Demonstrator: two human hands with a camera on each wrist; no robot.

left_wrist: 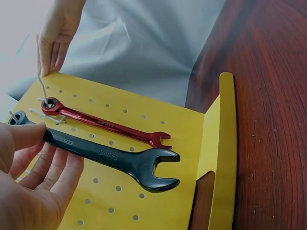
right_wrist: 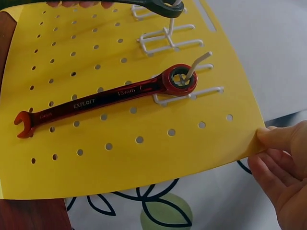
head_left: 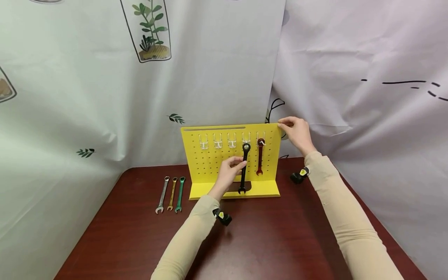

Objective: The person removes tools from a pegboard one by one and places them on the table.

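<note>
My left hand (head_left: pixel 230 171) pinches a black combination wrench (left_wrist: pixel 110 155) by its shank, thumb on one side and fingers on the other. The wrench's ring end is up at a white hook (right_wrist: pixel 171 26) on the yellow pegboard (head_left: pixel 206 163), and the hook tip shows through the ring. Its open jaw end points down. With thumb and fingers my right hand (head_left: pixel 297 134) grips the pegboard's upper right corner. Beside the black wrench a red wrench (right_wrist: pixel 100 99) hangs by its ring from the rightmost hook, marked 13mm.
On the dark red table (head_left: pixel 140 241), left of the pegboard, lie a silver wrench (head_left: pixel 162 195), a gold wrench (head_left: pixel 172 194) and a green wrench (head_left: pixel 180 195). Three more white hooks, among them the leftmost hook (head_left: pixel 203 144), carry nothing. A printed cloth (head_left: pixel 224 85) hangs behind.
</note>
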